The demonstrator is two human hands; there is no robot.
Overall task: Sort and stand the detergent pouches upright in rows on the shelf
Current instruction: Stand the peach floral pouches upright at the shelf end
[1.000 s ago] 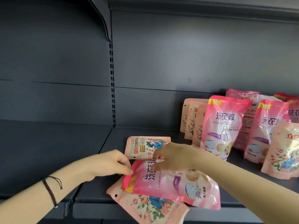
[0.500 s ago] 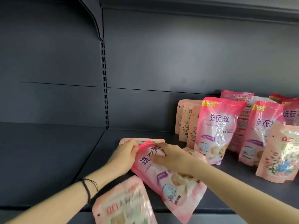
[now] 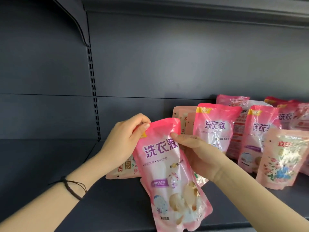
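A bright pink pouch (image 3: 167, 173) with purple lettering is held nearly upright, top tipped left, over the near edge of the dark shelf (image 3: 50, 164). Behind it, pale floral pouches (image 3: 122, 168) lie flat. To the right, pink pouches (image 3: 215, 129) and a floral pouch (image 3: 282, 163) stand in rows.

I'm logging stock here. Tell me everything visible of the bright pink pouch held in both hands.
The bright pink glossy plastic pouch is soft-sided, with large purple characters, a yellow tab at its top corner, a purple band and pale round pictures near the bottom. It is held nearly upright, top tilted left, over the dark grey shelf. The left hand pinches its top corner; the right hand grips its right edge, thumb in front.
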